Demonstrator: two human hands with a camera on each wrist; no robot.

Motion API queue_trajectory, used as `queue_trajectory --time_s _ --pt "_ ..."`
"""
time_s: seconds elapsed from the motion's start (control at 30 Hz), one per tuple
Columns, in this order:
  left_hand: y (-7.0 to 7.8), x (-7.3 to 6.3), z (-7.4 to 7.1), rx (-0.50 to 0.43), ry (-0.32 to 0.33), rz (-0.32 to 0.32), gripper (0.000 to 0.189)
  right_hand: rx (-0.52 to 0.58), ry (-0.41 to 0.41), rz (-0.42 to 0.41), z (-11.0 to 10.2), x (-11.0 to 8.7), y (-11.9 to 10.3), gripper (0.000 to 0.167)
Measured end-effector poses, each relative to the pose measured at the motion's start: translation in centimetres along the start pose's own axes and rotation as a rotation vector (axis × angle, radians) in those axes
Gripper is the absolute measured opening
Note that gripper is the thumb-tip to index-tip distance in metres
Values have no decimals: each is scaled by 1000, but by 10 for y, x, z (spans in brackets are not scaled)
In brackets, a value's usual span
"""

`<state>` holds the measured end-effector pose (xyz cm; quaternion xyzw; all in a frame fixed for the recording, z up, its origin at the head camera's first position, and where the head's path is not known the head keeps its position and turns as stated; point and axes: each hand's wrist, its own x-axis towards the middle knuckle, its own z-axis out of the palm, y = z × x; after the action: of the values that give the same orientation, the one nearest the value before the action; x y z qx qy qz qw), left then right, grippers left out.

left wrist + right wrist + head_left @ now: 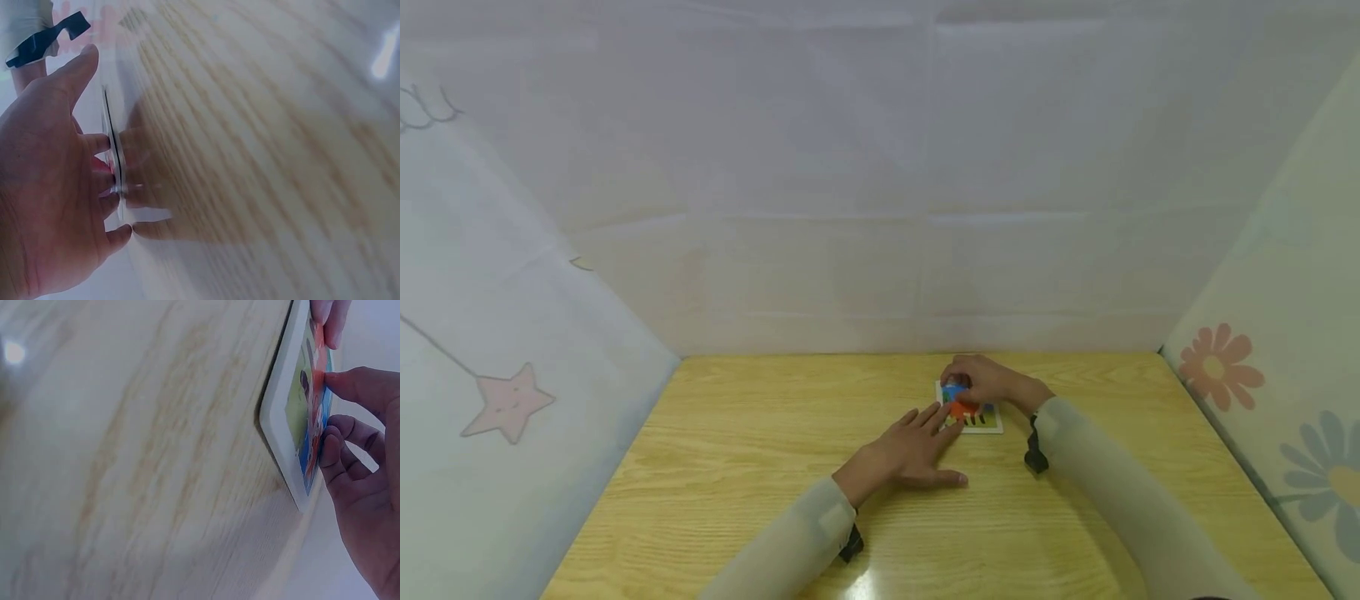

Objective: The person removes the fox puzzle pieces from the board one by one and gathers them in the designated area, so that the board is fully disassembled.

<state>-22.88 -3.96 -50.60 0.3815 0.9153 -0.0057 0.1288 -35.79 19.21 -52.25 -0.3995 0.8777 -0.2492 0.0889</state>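
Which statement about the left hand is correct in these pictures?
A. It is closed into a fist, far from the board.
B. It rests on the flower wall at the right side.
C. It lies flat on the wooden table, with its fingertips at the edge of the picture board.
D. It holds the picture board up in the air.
C: in the head view the left hand lies flat on the table, fingers straight, reaching the edge of the picture board.

The table (737,467) looks like pale wood with clear grain and a glossy, reflective finish. The puzzle board (284,428) seems smooth white-edged card with a bright printed face. Thin matt cloth (850,167) lines the walls.
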Motion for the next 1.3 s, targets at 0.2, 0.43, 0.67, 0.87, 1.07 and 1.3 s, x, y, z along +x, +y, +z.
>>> queue_trajectory --time_s 0.2,0.43,0.67,0.87,1.07,1.3 --pt "0 -1 -2 14 -7 2 97 -30 -3 -35 -1 1 -3 31" --pt "2 0 -1 48 -12 -16 98 -11 1 -44 0 3 -4 31" --pt "5 0 0 60 -17 -24 99 31 13 -55 0 2 -6 31" --pt "6 -2 -1 56 -18 -26 98 61 14 -49 2 3 -8 31" --pt "7 -4 -2 51 -22 -22 98 87 4 -34 1 3 -10 30" --pt "8 -4 -3 50 -25 -23 97 106 11 -58 3 5 -6 28"
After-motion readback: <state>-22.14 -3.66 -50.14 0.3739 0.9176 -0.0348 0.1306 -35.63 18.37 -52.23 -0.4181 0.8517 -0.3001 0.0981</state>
